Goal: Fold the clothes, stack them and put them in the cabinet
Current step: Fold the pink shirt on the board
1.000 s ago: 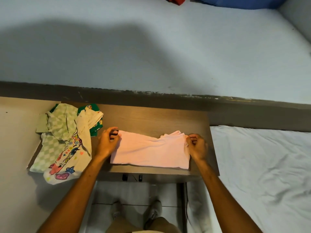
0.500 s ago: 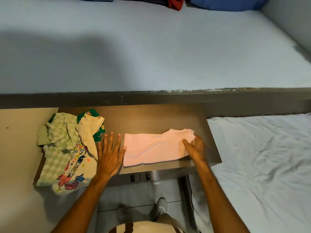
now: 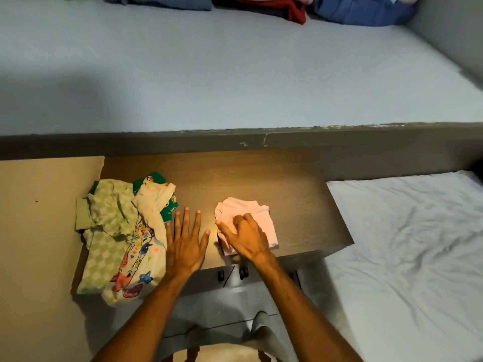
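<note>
Folding step, nearly closed out: the pink cloth (image 3: 257,218) sits as a small square on the table (image 3: 261,178), near its front edge, about 5 o'clock of centre. Right hand (image 3: 245,237) presses it, fingers bent on top, pinching nothing I can see. Left hand (image 3: 184,246) lies flat, fingers spread, at the cloth's 9 o'clock. Next, I'd judge: lift the square to start a stack, then take from the unfolded pile (image 3: 117,239) at 9 o'clock.

A white rumpled bed sheet (image 3: 407,252) lies to my right, and a grey tiled floor (image 3: 224,304) shows below the wooden tabletop (image 3: 261,184).
</note>
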